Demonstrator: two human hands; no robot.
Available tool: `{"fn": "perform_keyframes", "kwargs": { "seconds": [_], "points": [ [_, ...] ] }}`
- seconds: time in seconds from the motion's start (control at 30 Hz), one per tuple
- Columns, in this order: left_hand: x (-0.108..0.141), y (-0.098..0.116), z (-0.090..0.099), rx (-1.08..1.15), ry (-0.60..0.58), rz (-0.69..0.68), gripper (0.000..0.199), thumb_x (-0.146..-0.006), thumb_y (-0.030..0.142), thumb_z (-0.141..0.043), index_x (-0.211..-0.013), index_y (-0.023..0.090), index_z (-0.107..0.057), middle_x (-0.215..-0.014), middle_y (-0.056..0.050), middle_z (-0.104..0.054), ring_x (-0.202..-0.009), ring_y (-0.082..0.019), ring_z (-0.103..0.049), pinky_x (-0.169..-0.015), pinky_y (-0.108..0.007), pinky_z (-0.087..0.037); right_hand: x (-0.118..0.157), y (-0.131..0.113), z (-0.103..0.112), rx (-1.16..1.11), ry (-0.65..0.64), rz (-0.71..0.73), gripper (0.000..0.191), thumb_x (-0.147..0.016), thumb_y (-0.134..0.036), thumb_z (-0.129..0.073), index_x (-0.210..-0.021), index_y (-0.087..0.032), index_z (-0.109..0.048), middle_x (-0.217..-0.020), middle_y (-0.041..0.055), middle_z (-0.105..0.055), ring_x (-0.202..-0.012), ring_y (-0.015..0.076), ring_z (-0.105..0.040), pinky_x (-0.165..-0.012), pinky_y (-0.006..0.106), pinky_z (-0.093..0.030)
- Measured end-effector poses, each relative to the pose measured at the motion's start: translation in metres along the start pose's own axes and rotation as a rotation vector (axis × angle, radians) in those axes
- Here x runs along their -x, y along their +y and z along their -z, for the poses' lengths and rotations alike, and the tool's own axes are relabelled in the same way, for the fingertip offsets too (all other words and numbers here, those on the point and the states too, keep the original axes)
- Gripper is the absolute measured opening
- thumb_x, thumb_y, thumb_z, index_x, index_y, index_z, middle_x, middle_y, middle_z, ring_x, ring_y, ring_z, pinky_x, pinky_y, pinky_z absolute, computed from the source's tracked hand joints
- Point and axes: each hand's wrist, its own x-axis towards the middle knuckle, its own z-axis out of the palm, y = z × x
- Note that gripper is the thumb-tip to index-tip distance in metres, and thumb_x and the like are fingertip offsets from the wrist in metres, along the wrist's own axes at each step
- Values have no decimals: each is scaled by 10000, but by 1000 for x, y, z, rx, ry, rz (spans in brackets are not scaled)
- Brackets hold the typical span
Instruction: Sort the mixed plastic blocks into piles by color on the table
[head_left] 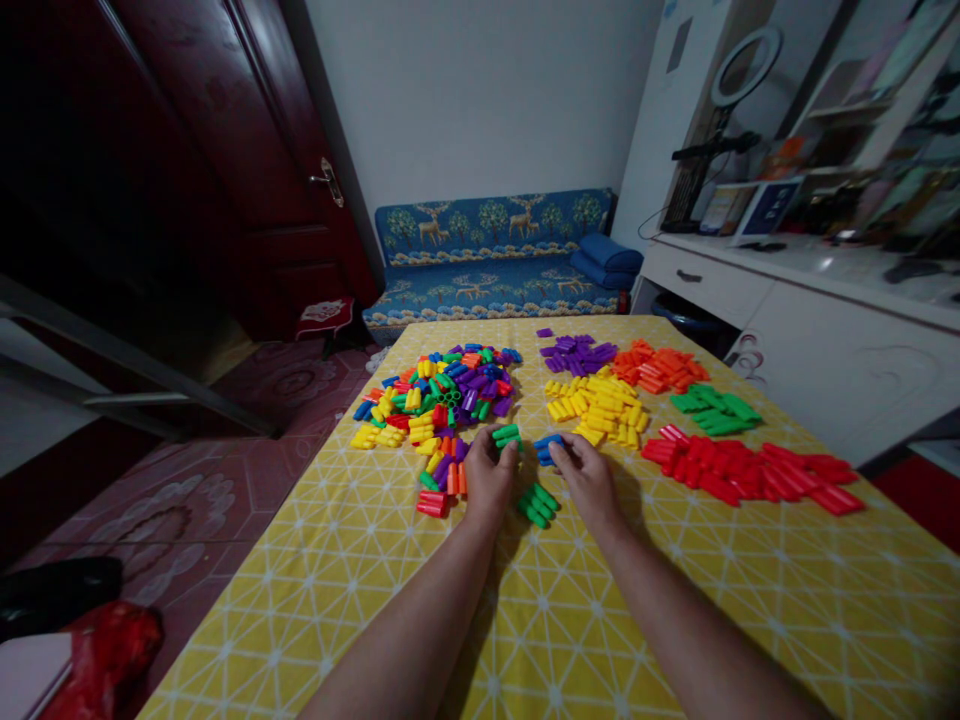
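My left hand is closed on a green plastic piece made of joined tubes. Across a small gap, my right hand pinches a blue piece of the same ribbed kind. Between my wrists, green pieces lie on the cloth. A mixed-colour heap spreads beyond and left of my left hand, with a red piece at its near end. Past my right hand are single-colour piles: yellow, purple, orange, green and red.
The table has a yellow cloth with white lines. Behind it stands a blue patterned sofa. A white cabinet is close on the right, a dark red door at the left. A metal frame and red bag stand left.
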Motion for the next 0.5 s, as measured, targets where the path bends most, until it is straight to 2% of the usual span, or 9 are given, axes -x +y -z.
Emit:
{"fn": "perform_keyframes", "kwargs": {
  "seconds": [0.07, 0.27, 0.33, 0.4, 0.47, 0.5],
  "points": [
    [-2, -2, 3, -46, 31, -27, 232, -790, 199, -651, -1019, 173, -630, -939, -58, -697, -885, -179, -663, -821, -305, -526, 1, 3, -1, 53, -52, 18, 434, -801, -545, -633, -1020, -173, -672, -958, 99, -722, -841, 227, -676, -719, 344, -560],
    [-4, -3, 8, -109, 84, -76, 311, -817, 159, -598, -1124, 198, -632, -1076, -68, -700, -1024, -201, -649, -943, -345, -491, 4, 3, -3, 274, -162, 136, 298, -838, -413, -616, -1027, -207, -719, -983, 79, -733, -863, 222, -677, -788, 366, -548],
    [-4, -3, 8, -108, 85, -76, 328, -830, 162, -585, -1154, 198, -619, -1116, -75, -691, -1046, -200, -642, -953, -349, -486, 5, 1, -2, 337, -146, 203, 321, -831, -372, -629, -1103, -218, -702, -1042, 82, -710, -839, 209, -660, -767, 357, -546],
    [-4, -2, 7, -96, 91, -69, 341, -840, 170, -576, -1180, 193, -602, -1135, -84, -681, -1048, -197, -640, -950, -346, -486, 5, -4, 0, 380, -69, 268, 361, -830, -357, -635, -1157, -209, -673, -1093, 99, -675, -804, 196, -636, -736, 345, -540],
    [-4, 0, 7, -77, 93, -63, 349, -850, 184, -572, -1199, 190, -585, -1122, -86, -678, -1031, -192, -642, -933, -337, -492, 7, -12, 3, 428, -10, 333, 275, -863, -368, -608, -1069, -203, -685, -1051, 100, -668, -789, 190, -621, -725, 332, -522],
    [-4, 1, 6, -68, 96, -63, 348, -854, 191, -570, -1202, 190, -580, -1110, -84, -678, -1021, -189, -642, -923, -331, -494, 9, -17, 5, 464, -25, 359, 222, -881, -379, -592, -983, -209, -693, -988, 88, -676, -783, 189, -620, -717, 323, -509]
  ]
}}
